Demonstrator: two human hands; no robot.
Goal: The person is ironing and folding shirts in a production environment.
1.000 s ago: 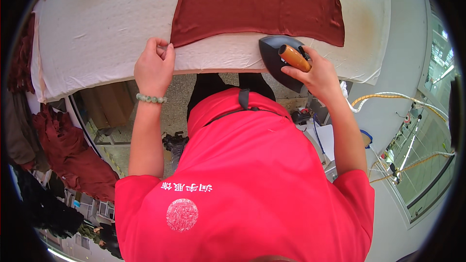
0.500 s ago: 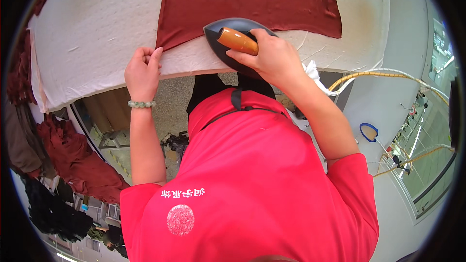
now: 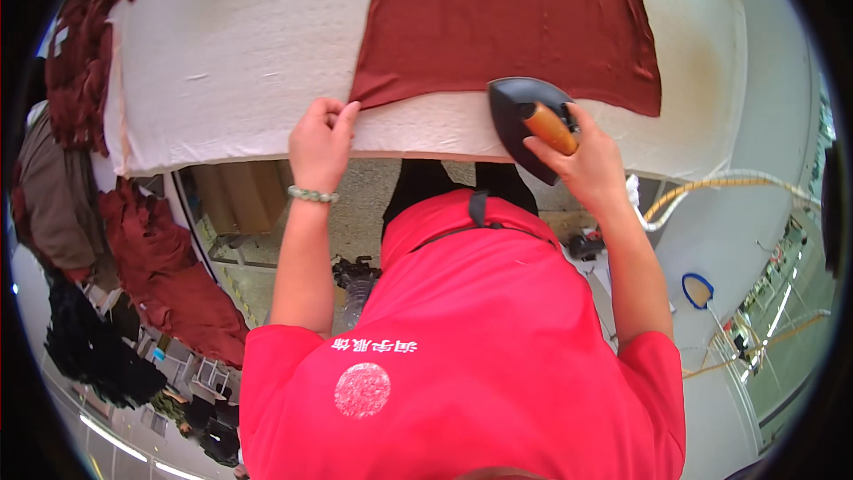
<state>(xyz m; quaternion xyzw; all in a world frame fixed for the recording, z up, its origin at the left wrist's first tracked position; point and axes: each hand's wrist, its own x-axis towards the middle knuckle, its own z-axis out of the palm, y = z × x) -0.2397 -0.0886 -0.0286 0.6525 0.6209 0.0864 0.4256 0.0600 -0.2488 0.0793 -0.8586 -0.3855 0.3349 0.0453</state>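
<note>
A dark red garment (image 3: 511, 31) lies flat on the padded white ironing table (image 3: 249, 62), its hem toward me. My left hand (image 3: 320, 147) pinches the garment's near left corner between thumb and fingertips. My right hand (image 3: 591, 164) is wrapped round the orange-brown handle of an iron (image 3: 513, 116) with a black, pointed body. The iron's tip overlaps the hem right of its middle, pointing away and to the left. Its rear end reaches the table's near edge. The soleplate is hidden underneath.
A yellow-and-white hose and cord (image 3: 684, 191) run off right of the table. More dark red clothing (image 3: 89, 62) lies at the table's left end. Garments in red (image 3: 173, 271), brown (image 3: 58, 196) and black (image 3: 93, 342) hang at the left. A blue-rimmed object (image 3: 697, 291) is at the right.
The whole view has shifted, so the table and garment appear farther right and lower. Relative to the garment, the iron has slid right along the hem. My left hand stays at the corner.
</note>
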